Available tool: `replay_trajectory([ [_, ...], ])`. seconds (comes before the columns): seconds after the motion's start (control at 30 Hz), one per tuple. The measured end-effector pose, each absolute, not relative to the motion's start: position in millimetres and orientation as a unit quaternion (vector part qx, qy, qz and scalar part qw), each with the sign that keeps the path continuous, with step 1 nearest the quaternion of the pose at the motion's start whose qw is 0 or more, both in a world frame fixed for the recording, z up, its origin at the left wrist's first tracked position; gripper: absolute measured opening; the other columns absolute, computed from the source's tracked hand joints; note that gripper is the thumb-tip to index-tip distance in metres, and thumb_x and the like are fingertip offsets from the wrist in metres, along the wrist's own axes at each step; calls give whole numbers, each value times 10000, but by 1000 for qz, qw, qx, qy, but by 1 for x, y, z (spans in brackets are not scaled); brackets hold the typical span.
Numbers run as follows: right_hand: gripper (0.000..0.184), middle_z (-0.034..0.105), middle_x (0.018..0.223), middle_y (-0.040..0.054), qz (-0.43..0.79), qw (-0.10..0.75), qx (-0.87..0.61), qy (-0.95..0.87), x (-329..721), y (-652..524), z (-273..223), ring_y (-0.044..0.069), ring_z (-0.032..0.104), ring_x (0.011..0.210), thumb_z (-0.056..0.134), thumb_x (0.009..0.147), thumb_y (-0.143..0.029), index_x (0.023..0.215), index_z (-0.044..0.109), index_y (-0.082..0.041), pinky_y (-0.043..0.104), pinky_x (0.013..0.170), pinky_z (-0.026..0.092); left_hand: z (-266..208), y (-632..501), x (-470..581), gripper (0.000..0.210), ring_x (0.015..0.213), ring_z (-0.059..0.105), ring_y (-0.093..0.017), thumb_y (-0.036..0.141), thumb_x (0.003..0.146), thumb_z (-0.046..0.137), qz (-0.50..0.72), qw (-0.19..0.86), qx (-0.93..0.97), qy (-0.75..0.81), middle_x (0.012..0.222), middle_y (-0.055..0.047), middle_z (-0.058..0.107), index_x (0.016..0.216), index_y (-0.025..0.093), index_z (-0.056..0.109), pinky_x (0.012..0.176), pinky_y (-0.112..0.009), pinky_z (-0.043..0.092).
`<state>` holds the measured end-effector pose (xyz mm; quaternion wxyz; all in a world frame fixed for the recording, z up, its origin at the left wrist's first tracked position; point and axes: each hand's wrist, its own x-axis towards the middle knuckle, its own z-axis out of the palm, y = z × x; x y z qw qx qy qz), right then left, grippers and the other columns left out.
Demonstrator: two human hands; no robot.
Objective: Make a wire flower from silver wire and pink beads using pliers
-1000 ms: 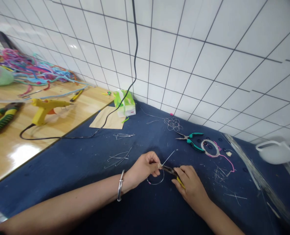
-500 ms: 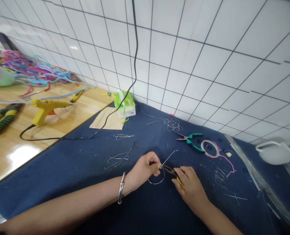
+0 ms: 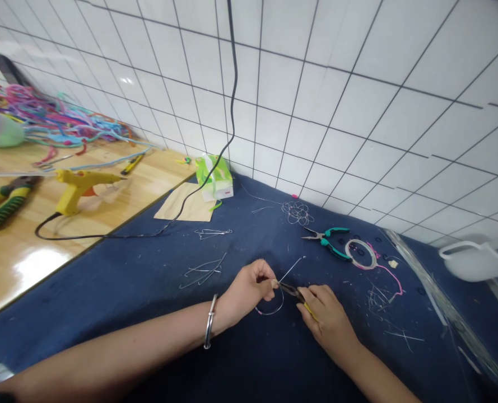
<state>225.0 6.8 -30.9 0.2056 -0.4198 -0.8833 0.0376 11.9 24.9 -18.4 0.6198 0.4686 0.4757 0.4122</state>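
Observation:
Between thumb and fingers, my left hand [image 3: 252, 285] pinches a thin silvery wire [image 3: 280, 305]. Part of that wire curves below the fingers in a round loop, and a straight end with a small bent tip sticks up to the right. My right hand [image 3: 326, 313] is wrapped round yellow-handled pliers [image 3: 291, 290], whose dark jaws reach the wire right beside my left fingertips. Exactly how the jaws sit on the wire is too small to tell. Left of my hands lie several bent wire pieces [image 3: 202, 273], with another small bundle of wires [image 3: 213, 233] behind them.
Teal-handled pliers [image 3: 331, 242], a tape roll [image 3: 360, 254], a wire coil [image 3: 297, 214] and wire scraps [image 3: 377, 301] lie on the dark blue cloth [image 3: 118, 280]. A yellow glue gun [image 3: 74, 190] rests on the wooden table, its black cord crossing the cloth. A white jug [image 3: 471, 263] stands far right.
Almost nothing differs. The wire loop below my left fingers has shifted very slightly to the right; both hands keep their hold.

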Motion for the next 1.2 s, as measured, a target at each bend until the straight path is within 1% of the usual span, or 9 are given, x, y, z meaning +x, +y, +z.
replay_trajectory([
  [0.13,275,542,936,96,56,200,-428,-880,224,7,-29,188,518,857,461,849,-224,1109,524,-162,368,783,464,-18,25,11,80,521,513,-88,202,743,564,408,632,461,471,586,21,557,738,149,505,529,-211,415],
  [0.23,286,539,944,102,57,210,-431,-876,223,7,-27,195,518,864,466,845,-242,1114,517,-157,377,775,468,-17,25,10,83,529,519,-90,205,747,564,410,632,460,470,592,18,560,743,147,506,534,-214,421],
  [0.4,269,547,933,98,55,226,-428,-873,223,8,-28,195,527,850,463,845,-243,1095,530,-170,376,761,476,-15,25,11,94,526,517,-89,207,743,571,415,622,464,475,580,21,558,729,145,502,528,-209,412],
  [0.6,269,549,925,93,67,213,-429,-875,225,8,-28,186,528,842,463,843,-225,1096,537,-172,359,766,475,-13,25,11,93,518,512,-87,209,742,571,412,613,472,482,571,24,554,714,148,507,521,-204,406],
  [0.9,261,558,890,79,59,217,-424,-877,224,8,-27,174,537,804,449,851,-221,1091,547,-192,339,736,481,-15,25,11,99,517,516,-87,220,739,579,408,611,473,486,570,23,557,720,148,515,517,-204,409],
  [1.2,263,556,914,88,64,225,-428,-873,225,10,-27,189,538,833,464,844,-240,1090,540,-189,369,756,479,-18,26,9,135,536,532,-79,229,729,615,422,681,409,437,616,17,571,745,142,514,553,-217,437],
])
